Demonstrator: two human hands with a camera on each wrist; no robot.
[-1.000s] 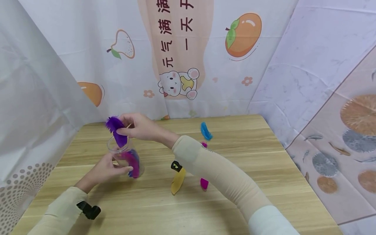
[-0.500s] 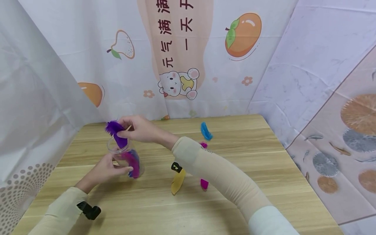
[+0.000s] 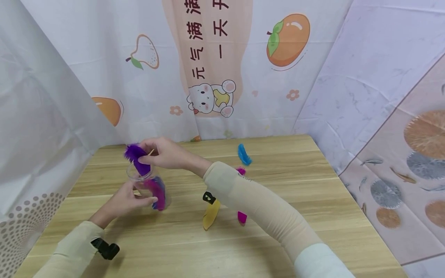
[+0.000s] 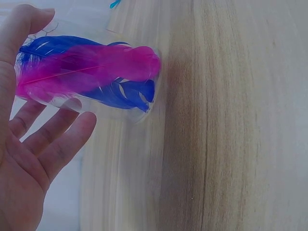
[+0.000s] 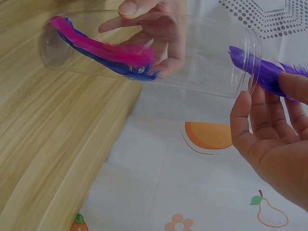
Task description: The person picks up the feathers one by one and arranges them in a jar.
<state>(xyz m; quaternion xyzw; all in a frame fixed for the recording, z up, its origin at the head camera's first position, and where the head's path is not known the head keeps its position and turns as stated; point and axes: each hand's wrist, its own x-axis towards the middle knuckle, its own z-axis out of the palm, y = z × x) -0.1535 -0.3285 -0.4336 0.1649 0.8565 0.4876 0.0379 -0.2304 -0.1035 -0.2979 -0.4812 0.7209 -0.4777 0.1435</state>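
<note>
A clear jar [image 5: 202,53] stands upright on the wooden table at the left. My left hand [image 3: 126,201] grips its side, thumb on one side and fingers on the other. Inside the jar lie a magenta feather [image 4: 115,62] and a dark blue feather [image 4: 130,96]. Above the rim, my right hand [image 3: 165,153] pinches a purple feather [image 5: 264,74] between thumb and fingers. The purple feather's lower end is inside the jar's mouth, while its fluffy end sticks out above the hand.
On the table [image 3: 194,251] lie a light blue feather [image 3: 244,155] at the back and a yellow feather [image 3: 211,216] near the middle. Magenta feather parts [image 3: 242,217] show at both sides of the right forearm, which hides the rest. A printed curtain [image 3: 156,96] hangs behind.
My right hand has come down slightly, and the purple feather's lower end sits a bit deeper in the jar's mouth. My left hand and the jar have stayed in place.
</note>
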